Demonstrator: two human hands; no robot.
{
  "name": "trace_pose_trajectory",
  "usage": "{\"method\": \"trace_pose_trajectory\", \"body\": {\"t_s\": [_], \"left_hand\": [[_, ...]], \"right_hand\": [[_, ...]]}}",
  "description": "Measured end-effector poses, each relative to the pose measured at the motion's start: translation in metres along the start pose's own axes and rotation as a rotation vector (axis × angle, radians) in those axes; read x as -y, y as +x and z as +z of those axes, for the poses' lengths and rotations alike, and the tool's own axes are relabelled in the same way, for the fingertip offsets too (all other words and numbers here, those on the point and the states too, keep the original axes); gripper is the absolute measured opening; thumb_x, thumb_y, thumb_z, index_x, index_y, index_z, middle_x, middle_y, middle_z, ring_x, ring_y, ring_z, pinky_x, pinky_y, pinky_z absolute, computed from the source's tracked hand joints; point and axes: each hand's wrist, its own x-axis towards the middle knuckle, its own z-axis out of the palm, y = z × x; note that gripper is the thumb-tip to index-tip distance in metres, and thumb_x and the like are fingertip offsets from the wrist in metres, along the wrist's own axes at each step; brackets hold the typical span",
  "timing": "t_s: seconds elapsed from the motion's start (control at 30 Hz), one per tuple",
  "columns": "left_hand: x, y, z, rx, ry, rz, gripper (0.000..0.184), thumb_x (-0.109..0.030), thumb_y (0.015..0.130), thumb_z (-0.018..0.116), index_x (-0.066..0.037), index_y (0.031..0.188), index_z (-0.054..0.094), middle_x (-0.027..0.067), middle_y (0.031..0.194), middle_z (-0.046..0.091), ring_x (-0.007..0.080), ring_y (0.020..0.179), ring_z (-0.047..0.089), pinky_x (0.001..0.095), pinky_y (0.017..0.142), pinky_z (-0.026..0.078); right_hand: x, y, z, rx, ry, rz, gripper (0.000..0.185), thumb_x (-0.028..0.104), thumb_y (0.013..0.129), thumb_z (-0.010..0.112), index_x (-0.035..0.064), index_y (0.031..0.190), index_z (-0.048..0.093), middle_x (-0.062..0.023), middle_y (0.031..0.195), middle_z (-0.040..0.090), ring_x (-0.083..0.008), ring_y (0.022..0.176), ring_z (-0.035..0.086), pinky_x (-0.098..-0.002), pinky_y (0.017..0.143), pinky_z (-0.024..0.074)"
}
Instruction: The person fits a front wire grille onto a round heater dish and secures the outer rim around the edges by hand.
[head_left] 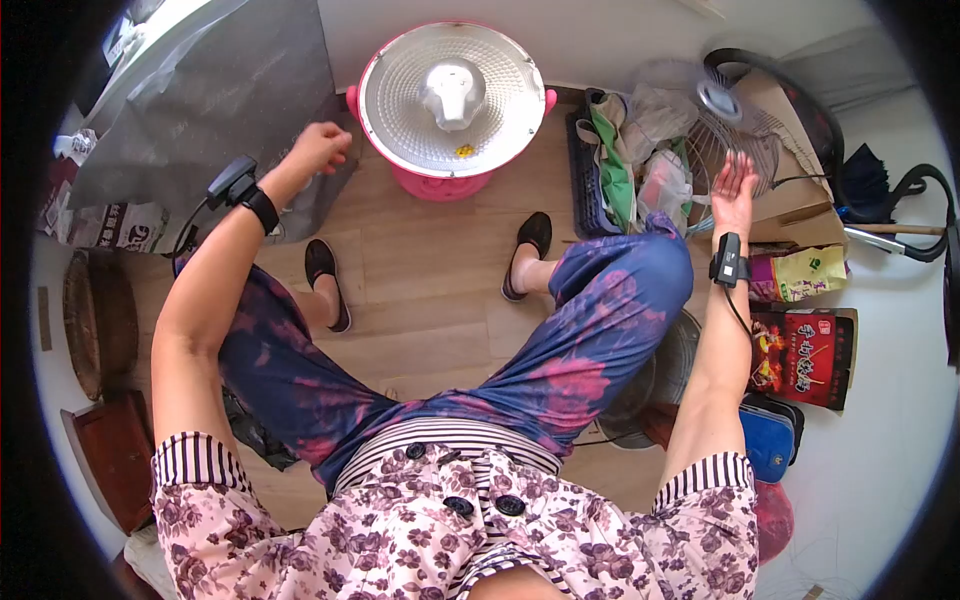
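A pink-rimmed dish heater [400, 110] with a silvery reflector stands upright on the floor in front of me, a pink base under it. My left hand [322, 148] hovers left of its rim, apart from it; the fingers are loosely curled in and I see nothing in them. Off to the right, my right hand [735, 190] is held palm up with its fingers stretched out, holding nothing. Behind that hand is the wire grille of a fan [712, 135], beside plastic bags [662, 185]; whether the hand touches any of these I cannot tell.
A grey plastic sheet [235, 110] covers something at the left. A dark crate [590, 195], a cardboard box [800, 205], a red box [800, 350] and a blue case [768, 440] line the right side. A woven basket [95, 325] stands far left. My knees are spread.
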Motion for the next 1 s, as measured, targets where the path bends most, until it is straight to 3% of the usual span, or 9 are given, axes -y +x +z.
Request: {"method": "trace_pose_trajectory", "body": {"t_s": [0.17,0.23,0.33,0.4,0.47,0.57,0.7,0.77,1.0], "left_hand": [[0.009,-0.006,0.029,0.127,-0.117,-0.218,0.047,-0.035,0.087,0.059,0.003,0.113,0.052,0.0148,0.099,0.059,0.0251,0.084,0.061,0.0365,0.071,0.053],[0.021,0.004,0.047,0.128,-0.331,-0.404,0.057,-0.036,0.085,0.061,0.003,0.122,0.045,0.0203,0.115,0.053,0.0338,0.098,0.056,0.0412,0.081,0.050],[0.011,0.004,0.085,0.066,-0.520,-0.447,0.060,-0.035,0.085,0.062,0.002,0.127,0.041,0.0231,0.123,0.047,0.0375,0.108,0.051,0.0442,0.087,0.047],[0.003,0.003,0.111,0.084,-0.627,-0.344,0.058,-0.033,0.086,0.062,0.001,0.127,0.040,0.0243,0.126,0.044,0.0372,0.113,0.047,0.0463,0.090,0.046],[0.011,0.023,0.137,0.050,-0.849,-0.315,0.048,-0.025,0.087,0.061,0.002,0.122,0.044,0.0240,0.121,0.048,0.0354,0.108,0.052,0.0458,0.088,0.049],[0.026,0.053,0.164,-0.071,-0.983,-0.301,0.033,-0.013,0.088,0.057,0.003,0.114,0.048,0.0223,0.112,0.054,0.0317,0.097,0.058,0.0422,0.078,0.055],[0.028,0.060,0.166,-0.163,-0.951,-0.305,0.021,-0.003,0.087,0.052,0.007,0.106,0.050,0.0194,0.100,0.060,0.0278,0.083,0.064,0.0343,0.061,0.060],[0.029,0.056,0.166,-0.168,-0.946,-0.291,0.022,-0.001,0.085,0.053,0.009,0.105,0.049,0.0188,0.099,0.059,0.0276,0.083,0.064,0.0331,0.059,0.060],[0.038,0.017,0.161,-0.171,-0.930,-0.272,0.020,-0.003,0.087,0.052,0.009,0.103,0.051,0.0178,0.095,0.062,0.0262,0.079,0.065,0.0314,0.062,0.060]], "right_hand": [[-0.028,-0.038,-0.087,-0.400,-0.018,-0.059,0.031,0.026,0.090,0.050,0.0041,0.112,0.051,-0.0099,0.118,0.057,-0.0303,0.113,0.053,-0.0392,0.094,0.0476],[-0.039,-0.054,-0.139,-0.445,0.086,-0.010,0.038,0.030,0.087,0.054,0.0002,0.110,0.050,-0.0126,0.118,0.056,-0.0291,0.112,0.053,-0.0391,0.093,0.0470],[-0.041,-0.074,-0.197,-0.507,0.115,0.374,0.045,0.040,0.089,0.051,-0.0015,0.108,0.053,-0.0155,0.112,0.059,-0.0278,0.104,0.057,-0.0376,0.090,0.0476],[-0.034,-0.099,-0.149,-0.429,-0.219,0.752,0.050,0.046,0.091,0.045,-0.0005,0.107,0.055,-0.0164,0.107,0.061,-0.0273,0.096,0.059,-0.0366,0.088,0.0480],[-0.033,-0.111,-0.123,-0.521,-0.637,0.842,0.054,0.048,0.095,0.034,-0.0003,0.108,0.056,-0.0157,0.100,0.063,-0.0273,0.087,0.061,-0.0355,0.083,0.0493],[-0.029,-0.134,-0.090,-0.250,-1.197,0.653,0.048,0.042,0.095,0.038,0.0000,0.107,0.057,-0.0156,0.097,0.064,-0.0269,0.083,0.062,-0.0363,0.078,0.0512],[-0.004,-0.067,-0.191,-0.465,-0.669,0.949,0.032,0.030,0.094,0.045,0.0023,0.104,0.058,-0.0153,0.090,0.066,-0.0248,0.071,0.064,-0.0354,0.068,0.0542],[0.002,-0.049,-0.110,-0.609,-0.891,0.797,0.027,0.025,0.092,0.049,0.0017,0.103,0.059,-0.0136,0.087,0.067,-0.0225,0.072,0.066,-0.0318,0.065,0.0546],[-0.084,-0.020,0.107,-0.013,-1.229,0.675,0.024,0.023,0.089,0.055,0.0025,0.099,0.061,-0.0114,0.095,0.066,-0.0173,0.083,0.066,-0.0263,0.066,0.0528]]}}
